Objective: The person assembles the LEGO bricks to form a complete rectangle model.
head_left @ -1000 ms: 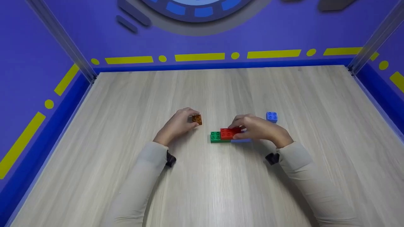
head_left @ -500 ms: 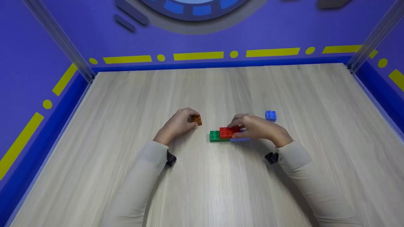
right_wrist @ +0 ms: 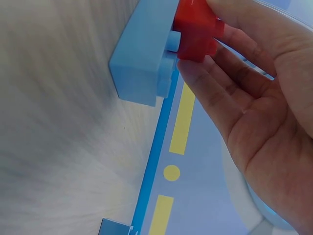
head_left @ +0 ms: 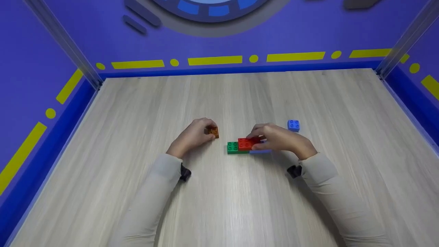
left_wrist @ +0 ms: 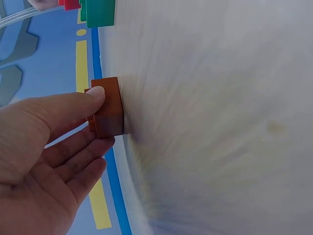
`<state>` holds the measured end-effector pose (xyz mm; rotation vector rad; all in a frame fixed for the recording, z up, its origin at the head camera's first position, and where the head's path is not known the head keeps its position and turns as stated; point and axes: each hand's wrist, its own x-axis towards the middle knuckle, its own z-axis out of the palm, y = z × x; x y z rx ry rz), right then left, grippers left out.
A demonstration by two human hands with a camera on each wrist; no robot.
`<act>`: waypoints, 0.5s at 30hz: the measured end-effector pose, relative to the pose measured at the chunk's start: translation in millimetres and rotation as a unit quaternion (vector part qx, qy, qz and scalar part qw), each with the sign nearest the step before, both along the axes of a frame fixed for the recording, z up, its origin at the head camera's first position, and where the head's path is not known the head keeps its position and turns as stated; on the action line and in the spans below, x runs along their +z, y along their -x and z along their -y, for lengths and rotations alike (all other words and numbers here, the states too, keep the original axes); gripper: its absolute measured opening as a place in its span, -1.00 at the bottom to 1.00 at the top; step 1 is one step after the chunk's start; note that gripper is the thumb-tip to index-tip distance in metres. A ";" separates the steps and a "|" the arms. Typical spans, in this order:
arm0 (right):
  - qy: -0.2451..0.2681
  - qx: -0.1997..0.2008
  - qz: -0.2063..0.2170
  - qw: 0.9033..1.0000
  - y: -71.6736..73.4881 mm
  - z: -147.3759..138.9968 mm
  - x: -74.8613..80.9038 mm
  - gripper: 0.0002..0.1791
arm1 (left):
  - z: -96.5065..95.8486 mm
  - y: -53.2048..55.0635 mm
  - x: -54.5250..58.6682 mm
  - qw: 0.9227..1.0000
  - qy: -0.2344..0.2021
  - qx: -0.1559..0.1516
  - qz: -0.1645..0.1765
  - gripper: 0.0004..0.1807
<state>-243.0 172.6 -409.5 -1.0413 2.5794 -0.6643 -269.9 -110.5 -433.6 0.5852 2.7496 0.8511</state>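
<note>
**Two hands joining toy bricks on a pale wood counter**

A person's right hand (head_left: 279, 139) grips a red brick (head_left: 248, 143) between thumb and curled fingers, holding it on top of a row made of a green brick (head_left: 233, 147) and a light blue brick (head_left: 260, 151). The row sits near the middle of the counter (head_left: 240, 206). In the right wrist view the red brick (right_wrist: 195, 29) rests against the studs of the light blue brick (right_wrist: 144, 58), and it is hard to tell whether it is fully seated.

The left hand (head_left: 192, 135) pinches a small orange brick (head_left: 214, 131) between thumb and fingers, its underside touching the counter, just left of the row and apart from it. The left wrist view shows the thumb tip on the orange brick (left_wrist: 108, 107).

To do this step well, the red brick probably needs its edges squared to the row below, then a straight downward press, so the studs catch evenly rather than at a tilt. The row is not braced by the other hand, so a slanted push could slide it.

A separate small blue brick (head_left: 294, 125) lies just beyond the right hand.

The counter has a light grey wood grain. Purple walls with yellow dashes and dots surround it on three sides, with a blue strip along the base.
</note>
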 end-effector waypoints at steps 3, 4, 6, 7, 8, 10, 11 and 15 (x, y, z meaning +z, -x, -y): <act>0.000 0.002 -0.006 1.000 -0.3 0.0 -0.6 -0.63 | 0.8 0.2 -0.7 1.000 -0.008 -0.002 0.001 -0.69; 0.000 0.003 -0.008 1.000 -0.6 0.1 -0.6 -0.63 | 1.1 0.2 -0.9 1.000 -0.013 -0.002 0.002 -0.69; 0.001 0.006 -0.012 1.000 -0.9 0.2 -0.4 -0.64 | 1.5 0.1 -1.2 1.000 -0.023 -0.004 0.005 -0.69; 0.002 0.008 -0.014 1.000 -1.1 0.3 -0.3 -0.64 | 1.6 -0.2 -1.3 1.000 -0.029 -0.005 0.006 -0.69; 0.003 0.010 -0.015 1.000 -1.2 0.4 -0.2 -0.65 | 1.6 -0.6 -1.3 0.999 -0.034 -0.006 0.007 -0.69; 0.003 0.009 -0.015 1.000 -1.2 0.6 0.1 -0.65 | 1.4 -1.4 -1.0 0.999 -0.042 -0.008 0.007 -0.69; 0.003 0.009 -0.016 1.000 -1.1 0.5 0.1 -0.65 | 1.2 -1.8 -0.7 0.999 -0.045 -0.009 0.007 -0.69; 0.002 0.008 -0.018 1.000 -0.8 0.0 -0.2 -0.66 | -0.3 -3.9 1.1 0.999 -0.052 -0.010 0.003 -0.69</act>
